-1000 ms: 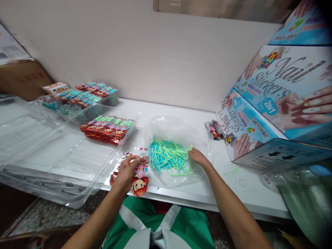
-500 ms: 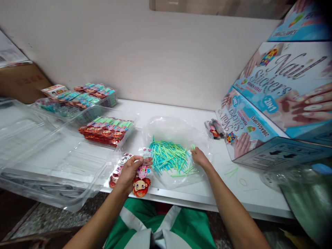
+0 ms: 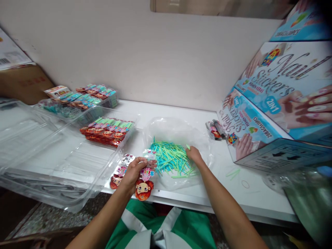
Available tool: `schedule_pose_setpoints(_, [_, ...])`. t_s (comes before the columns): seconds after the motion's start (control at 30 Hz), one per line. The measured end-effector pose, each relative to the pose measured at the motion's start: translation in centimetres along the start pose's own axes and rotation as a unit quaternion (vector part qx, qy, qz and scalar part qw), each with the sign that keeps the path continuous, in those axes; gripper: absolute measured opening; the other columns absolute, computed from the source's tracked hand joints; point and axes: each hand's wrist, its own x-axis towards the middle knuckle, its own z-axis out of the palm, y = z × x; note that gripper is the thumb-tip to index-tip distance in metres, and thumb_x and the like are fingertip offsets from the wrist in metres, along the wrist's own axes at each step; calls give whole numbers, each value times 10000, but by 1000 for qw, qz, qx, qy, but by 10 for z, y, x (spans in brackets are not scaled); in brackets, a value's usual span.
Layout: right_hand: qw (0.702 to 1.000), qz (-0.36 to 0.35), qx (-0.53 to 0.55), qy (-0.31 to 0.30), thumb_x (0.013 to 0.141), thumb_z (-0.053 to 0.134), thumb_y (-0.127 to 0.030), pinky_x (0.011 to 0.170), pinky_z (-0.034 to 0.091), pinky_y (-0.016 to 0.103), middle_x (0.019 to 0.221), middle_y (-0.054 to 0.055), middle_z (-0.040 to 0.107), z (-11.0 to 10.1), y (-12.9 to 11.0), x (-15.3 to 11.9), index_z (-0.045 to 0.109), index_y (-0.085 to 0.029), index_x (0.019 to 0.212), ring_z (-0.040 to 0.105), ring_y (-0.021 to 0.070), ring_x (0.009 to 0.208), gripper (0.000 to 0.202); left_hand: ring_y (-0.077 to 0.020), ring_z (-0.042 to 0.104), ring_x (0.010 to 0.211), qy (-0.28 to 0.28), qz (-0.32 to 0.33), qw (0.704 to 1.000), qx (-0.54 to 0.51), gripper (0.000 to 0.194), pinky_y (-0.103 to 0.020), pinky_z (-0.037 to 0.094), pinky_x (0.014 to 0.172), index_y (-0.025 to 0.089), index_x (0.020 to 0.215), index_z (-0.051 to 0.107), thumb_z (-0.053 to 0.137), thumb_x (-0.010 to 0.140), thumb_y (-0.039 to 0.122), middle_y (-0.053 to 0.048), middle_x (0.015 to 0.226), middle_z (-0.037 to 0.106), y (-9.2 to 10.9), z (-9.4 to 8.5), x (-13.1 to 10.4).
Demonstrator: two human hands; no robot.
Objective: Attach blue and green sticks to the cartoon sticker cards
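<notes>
Near the table's front edge, my left hand [image 3: 134, 173] pinches a printed plastic pouch [image 3: 144, 186] showing a red-haired cartoon girl. More pouches of that kind [image 3: 117, 180] lie on the table beneath and left of that hand. My right hand [image 3: 194, 154] is closed at the right side of a heap of thin green and blue sticks [image 3: 169, 157]. A light green end shows at its fingertips, seemingly one or more of the sticks. The heap lies on a spread clear plastic bag [image 3: 178, 126].
Rows of filled pouches [image 3: 107, 130] sit in a clear plastic tray [image 3: 85, 190] on the left; another filled tray [image 3: 77, 100] stands behind. Nail sticker boxes [image 3: 280, 79] are stacked at right. Small packets [image 3: 215, 129], loose green sticks [image 3: 233, 173] and a rubber band [image 3: 245, 184] lie near them.
My right hand has moved slightly left, closer over the stick heap, still closed. My left hand has shifted a little right with the pouch. The camera view has shifted slightly.
</notes>
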Motion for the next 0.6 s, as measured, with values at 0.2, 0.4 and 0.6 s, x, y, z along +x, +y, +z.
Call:
schedule_pose_setpoints(0.2, [986, -69, 123, 92, 908, 309, -372, 710, 457, 337, 831, 88, 630, -1, 10, -17, 489, -174, 947, 618, 226, 804, 271, -204, 684, 767, -19, 0, 1000, -16, 236, -256, 515, 632, 161, 768, 504, 708, 650, 182, -69, 878, 710, -3, -4, 3])
schedule_pose_setpoints(0.4, [949, -111, 237, 174, 921, 230, -376, 764, 463, 314, 903, 65, 591, 7, 26, -31, 369, -206, 991, 613, 171, 820, 230, -211, 682, 801, -34, -8, 999, -22, 324, -275, 518, 682, 138, 884, 551, 741, 623, 160, -87, 890, 712, -6, 4, 7])
schedule_pose_setpoints(0.6, [944, -98, 267, 166, 896, 302, -421, 767, 462, 333, 897, 73, 587, 18, 32, -38, 394, -204, 981, 588, 184, 822, 250, -183, 681, 786, -39, -16, 998, -48, 307, -267, 498, 749, 147, 832, 559, 749, 593, 112, -61, 835, 721, -5, 13, 2])
